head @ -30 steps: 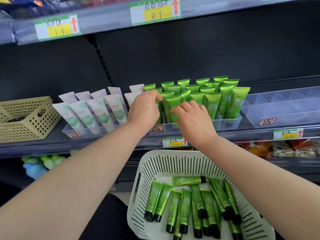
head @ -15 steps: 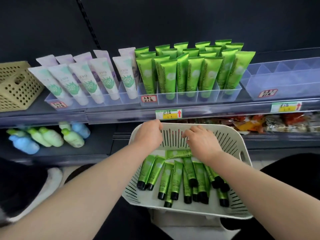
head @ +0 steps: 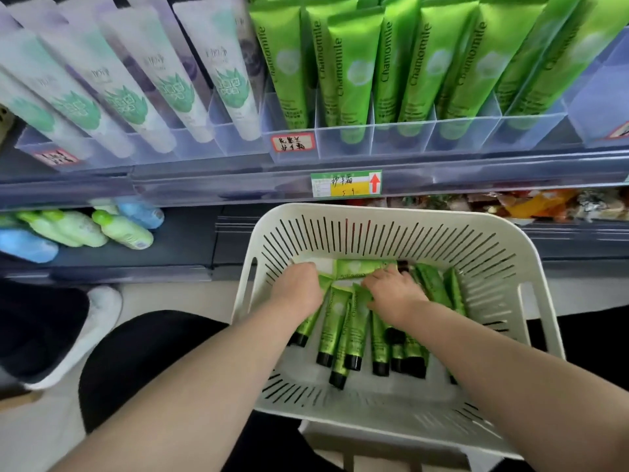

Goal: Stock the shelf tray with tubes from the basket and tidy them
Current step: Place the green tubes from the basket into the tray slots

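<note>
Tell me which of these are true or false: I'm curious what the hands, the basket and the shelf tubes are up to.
1. The left hand and right hand are inside the white basket, among loose green tubes. True.
2. Those tubes have white caps. False: they have black caps.
3. The shelf's green tubes stand in a clear divided tray. True.
4. The basket rests on that shelf. False: it sits lower, in front of it.
5. Pale tubes stand left of the shelf's green ones. True.

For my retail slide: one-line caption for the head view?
Left hand and right hand reach among green Chamomile tubes in the white slotted basket, below the clear shelf tray.
</note>
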Available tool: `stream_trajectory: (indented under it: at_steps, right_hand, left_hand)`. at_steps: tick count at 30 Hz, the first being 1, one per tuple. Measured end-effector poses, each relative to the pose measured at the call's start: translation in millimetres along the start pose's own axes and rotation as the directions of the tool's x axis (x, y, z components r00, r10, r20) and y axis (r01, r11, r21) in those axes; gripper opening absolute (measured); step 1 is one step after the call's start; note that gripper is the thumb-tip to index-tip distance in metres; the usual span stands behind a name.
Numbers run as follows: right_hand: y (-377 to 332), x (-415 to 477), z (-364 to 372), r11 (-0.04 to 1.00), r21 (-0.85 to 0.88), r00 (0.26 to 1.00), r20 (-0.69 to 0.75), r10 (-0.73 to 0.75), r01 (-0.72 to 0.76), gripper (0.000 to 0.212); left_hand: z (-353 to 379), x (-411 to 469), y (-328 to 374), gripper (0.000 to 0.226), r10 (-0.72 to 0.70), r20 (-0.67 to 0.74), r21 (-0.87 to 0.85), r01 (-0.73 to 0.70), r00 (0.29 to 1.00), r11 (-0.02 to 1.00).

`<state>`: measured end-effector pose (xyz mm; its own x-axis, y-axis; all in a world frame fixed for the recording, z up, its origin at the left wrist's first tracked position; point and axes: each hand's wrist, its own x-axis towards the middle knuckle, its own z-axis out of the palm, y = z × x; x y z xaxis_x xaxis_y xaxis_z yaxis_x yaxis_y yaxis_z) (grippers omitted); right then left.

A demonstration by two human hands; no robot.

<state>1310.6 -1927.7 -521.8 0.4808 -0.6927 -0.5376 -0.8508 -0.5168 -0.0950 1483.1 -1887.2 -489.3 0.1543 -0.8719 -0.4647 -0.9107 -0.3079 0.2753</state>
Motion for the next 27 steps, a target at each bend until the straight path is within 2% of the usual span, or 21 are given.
stream_trajectory:
  at_steps: [3,9,13,16,18,21,25,27]
  right_hand:
    - [-4,8,7,1.0,-0.001,0.999,0.047,0.007,-0.007,0.053]
    - [-5,17,9,1.0,0.018,0.996,0.088,0.011,-0.012,0.054]
    - [-2,8,5,0.986,0.165,0.997,0.069,-0.024,0.012,0.04]
    - [4,-2,-4,0.923,0.383,0.993,0.115,0.0,-0.044,0.03]
    - [8,-7,-8,0.886,0.462,0.996,0.084,0.015,-0.052,0.028]
    - [12,-13,-14,0.872,0.488,0.998,-0.02,0.053,-0.036,0.025]
    - [11,-19,-16,0.866,0.5,0.998,-0.056,0.038,-0.004,0.023]
    - [9,-21,-16,0.869,0.495,0.996,-0.076,0.037,0.005,0.021]
  left_hand:
    - [6,5,-5,0.028,-0.027,0.025,0.01,0.027,0.999,1.0]
    - [23,11,-8,0.026,-0.071,0.025,0.05,0.07,0.997,0.996]
    - [37,8,-5,0.037,-0.098,0.023,0.125,0.094,0.995,0.988]
    - [44,5,-1,0.036,-0.096,0.017,0.167,0.092,0.995,0.982]
    - [49,5,0,0.044,-0.098,0.018,0.12,0.095,0.995,0.988]
    - [51,7,-3,0.054,-0.148,0.024,0.039,0.147,0.989,0.988]
    - [53,9,-4,0.049,-0.168,0.07,-0.01,0.169,0.983,0.986]
    - [54,7,-2,0.035,-0.161,0.098,0.018,0.16,0.982,0.987]
